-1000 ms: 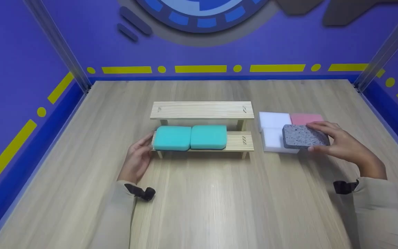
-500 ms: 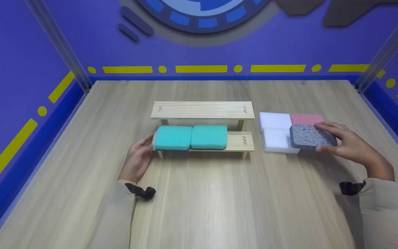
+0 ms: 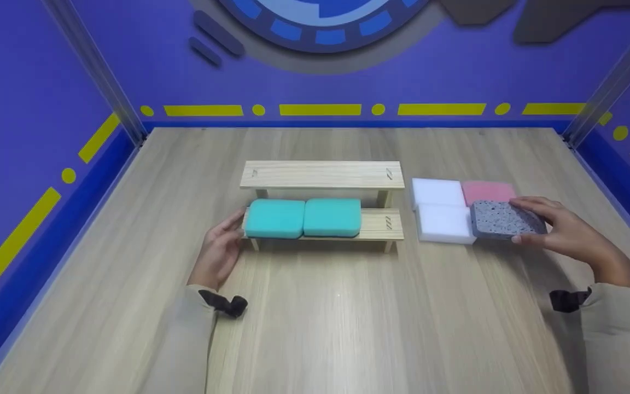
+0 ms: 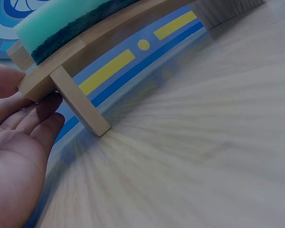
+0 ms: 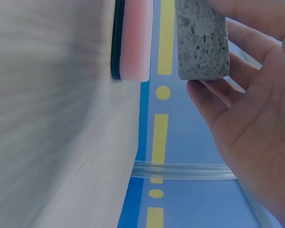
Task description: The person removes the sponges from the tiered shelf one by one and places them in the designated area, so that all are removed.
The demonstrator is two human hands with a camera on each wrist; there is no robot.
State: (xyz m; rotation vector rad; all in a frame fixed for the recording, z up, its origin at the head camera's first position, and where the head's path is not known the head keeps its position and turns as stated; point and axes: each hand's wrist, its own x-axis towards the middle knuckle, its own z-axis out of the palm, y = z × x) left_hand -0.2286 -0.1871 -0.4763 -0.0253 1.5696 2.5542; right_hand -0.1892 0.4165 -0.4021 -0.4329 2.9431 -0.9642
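My left hand [image 3: 218, 253] pinches the left end of the lower wooden shelf [image 3: 378, 221]. In the left wrist view the thumb [image 4: 4, 80] lies at the shelf's end, with the other fingers underneath. Two teal sponges [image 3: 276, 218] with dark scouring undersides sit side by side on that shelf, toward its left. My right hand [image 3: 572, 235] grips a grey porous sponge [image 3: 503, 218] by its right side, thumb at the near edge and fingers at the far edge. In the right wrist view the grey sponge [image 5: 202, 45] hangs above the tabletop, apart from it.
White sponge blocks [image 3: 445, 223] and a pink sponge [image 3: 487, 191] lie on the table right of the shelves. The upper wooden shelf [image 3: 320, 174] stands behind the lower one. Blue walls [image 3: 315, 87] bound the tabletop [image 3: 337, 317] at the back and sides.
My right hand has carried the grey sponge to the right, uncovering more of the near white block. My left hand stays at the shelf's end.
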